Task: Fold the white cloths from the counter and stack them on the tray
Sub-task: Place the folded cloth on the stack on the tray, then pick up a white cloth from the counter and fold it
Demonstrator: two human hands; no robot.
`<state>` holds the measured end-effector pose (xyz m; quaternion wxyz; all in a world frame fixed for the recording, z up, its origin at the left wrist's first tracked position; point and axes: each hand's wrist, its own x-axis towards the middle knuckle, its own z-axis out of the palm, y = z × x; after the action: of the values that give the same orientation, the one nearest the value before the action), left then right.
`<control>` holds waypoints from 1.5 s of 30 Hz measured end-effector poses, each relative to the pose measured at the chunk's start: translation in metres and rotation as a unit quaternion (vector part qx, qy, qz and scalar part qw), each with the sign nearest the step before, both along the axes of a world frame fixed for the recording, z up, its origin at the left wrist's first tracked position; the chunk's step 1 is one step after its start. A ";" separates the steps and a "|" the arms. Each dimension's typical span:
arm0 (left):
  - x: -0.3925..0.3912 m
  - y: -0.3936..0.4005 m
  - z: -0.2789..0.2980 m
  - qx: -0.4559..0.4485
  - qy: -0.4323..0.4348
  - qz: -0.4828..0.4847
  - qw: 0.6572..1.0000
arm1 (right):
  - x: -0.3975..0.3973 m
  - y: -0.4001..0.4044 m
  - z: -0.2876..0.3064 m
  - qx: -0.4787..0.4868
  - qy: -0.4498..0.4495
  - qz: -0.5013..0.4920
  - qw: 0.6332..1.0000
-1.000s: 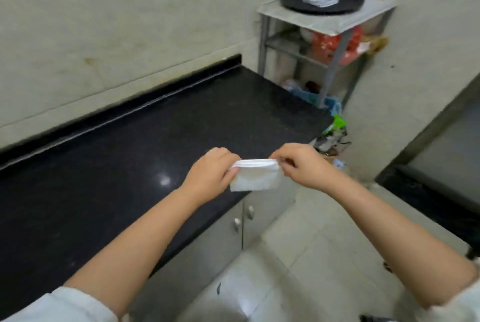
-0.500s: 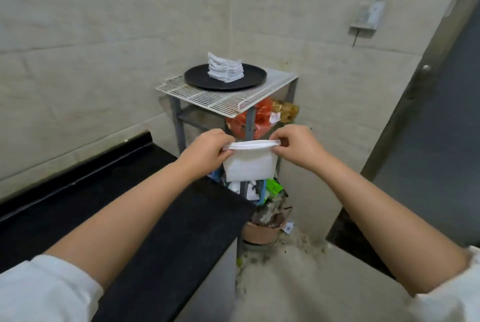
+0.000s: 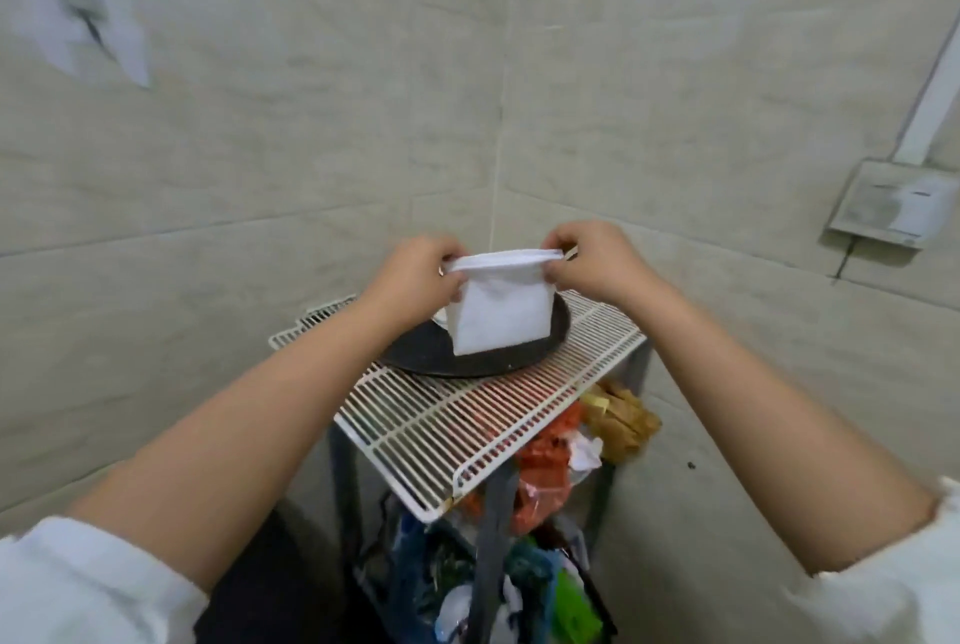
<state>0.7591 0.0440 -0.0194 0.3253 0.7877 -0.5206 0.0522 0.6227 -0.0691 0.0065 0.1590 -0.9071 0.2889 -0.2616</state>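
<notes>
One folded cloth [image 3: 501, 308] hangs above one tray [image 3: 415, 349], both hands pinching its top: left [image 3: 421, 274], right [image 3: 597, 261].

Two hands are seen, a left hand [image 3: 415, 279] and a right hand [image 3: 597, 264]. One folded white cloth [image 3: 501, 305] is held between them. One dark round tray [image 3: 415, 352] and one white wire rack [image 3: 467, 425] are counted.
</notes>
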 end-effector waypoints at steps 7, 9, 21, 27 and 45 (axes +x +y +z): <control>0.059 -0.095 0.015 -0.075 -0.058 0.145 0.985 | 0.105 -0.126 0.005 -0.029 -0.068 0.104 0.992; 0.073 -0.121 0.012 -0.086 -0.060 0.169 0.980 | 0.132 -0.158 -0.002 -0.026 -0.096 0.134 0.986; 0.077 -0.169 -0.086 0.196 -0.073 0.206 0.956 | 0.168 -0.240 -0.116 0.046 0.121 0.279 0.952; 0.059 -0.149 -0.084 0.183 -0.074 0.250 0.948 | 0.156 -0.225 -0.100 -0.011 0.169 0.276 0.946; -0.194 0.373 -0.059 0.276 0.002 0.673 0.686 | 0.025 0.341 -0.071 -0.093 0.100 0.649 0.748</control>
<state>0.5655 0.4169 -0.0785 -0.0280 0.9808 0.1591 0.1096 0.6473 0.2719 -0.0641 0.1751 -0.9072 -0.3815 -0.0288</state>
